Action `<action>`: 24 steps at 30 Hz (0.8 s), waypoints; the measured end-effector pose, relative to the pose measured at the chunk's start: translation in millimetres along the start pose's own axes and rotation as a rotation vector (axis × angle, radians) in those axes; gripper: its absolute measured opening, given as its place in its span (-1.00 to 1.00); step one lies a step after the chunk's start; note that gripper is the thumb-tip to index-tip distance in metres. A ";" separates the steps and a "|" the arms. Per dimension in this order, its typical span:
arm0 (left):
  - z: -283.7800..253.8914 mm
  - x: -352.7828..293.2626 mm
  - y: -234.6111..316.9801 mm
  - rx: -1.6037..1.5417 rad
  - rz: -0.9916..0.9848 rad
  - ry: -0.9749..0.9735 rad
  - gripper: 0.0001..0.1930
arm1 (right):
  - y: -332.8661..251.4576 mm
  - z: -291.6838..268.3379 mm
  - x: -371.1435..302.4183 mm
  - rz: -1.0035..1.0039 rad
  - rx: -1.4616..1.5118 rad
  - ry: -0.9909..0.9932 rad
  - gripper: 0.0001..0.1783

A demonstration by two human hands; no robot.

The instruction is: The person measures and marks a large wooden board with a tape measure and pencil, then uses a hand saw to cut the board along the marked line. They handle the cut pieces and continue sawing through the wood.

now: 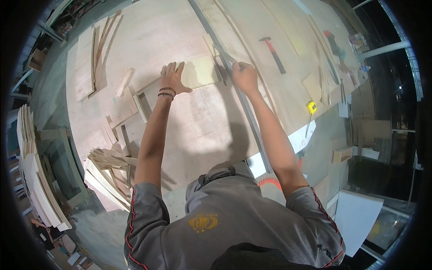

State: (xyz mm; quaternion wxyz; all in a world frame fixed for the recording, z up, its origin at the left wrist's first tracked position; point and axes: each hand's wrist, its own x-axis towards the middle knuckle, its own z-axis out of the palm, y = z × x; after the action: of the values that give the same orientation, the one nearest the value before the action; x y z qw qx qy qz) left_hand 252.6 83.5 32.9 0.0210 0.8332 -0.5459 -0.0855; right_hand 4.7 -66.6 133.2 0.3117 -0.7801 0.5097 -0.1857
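My left hand [173, 80] lies open, fingers spread, at the left part of a pale thin wooden board [200, 72] on the large plywood worktop [148, 40]. My right hand [245, 77] is closed beside the board's right end, over a long dark straight bar [246, 108]. What its fingers grip is too small to make out. Close to the right hand, a narrow dark strip [219, 71] lies along the board's right end.
A hammer [273, 55] with a red and black handle and a yellow tape measure [311, 107] lie to the right. Wood offcuts [126, 83] and stacked strips [108, 162] lie at the left. A power tool [334, 45] rests far right. A red coiled hose [270, 182] hangs near the front edge.
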 end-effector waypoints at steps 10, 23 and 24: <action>12.4 -21.5 -16.6 -0.052 -0.027 -0.069 0.51 | -52.3 24.4 50.2 -0.043 -0.013 -0.078 -0.48; 56.7 -244.7 59.4 -0.224 -0.074 0.098 0.40 | -116.7 74.6 -70.9 -0.205 0.088 -0.370 -0.50; 56.6 -252.4 67.5 -0.233 -0.065 0.102 0.38 | -119.1 68.2 -83.5 -0.182 0.098 -0.427 -0.50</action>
State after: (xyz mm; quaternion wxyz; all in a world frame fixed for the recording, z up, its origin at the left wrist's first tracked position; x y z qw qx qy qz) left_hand 83.7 290.1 16.0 0.1426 0.8456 -0.5033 -0.1067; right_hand 92.7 63.8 165.7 0.4317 -0.8285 0.3500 -0.0682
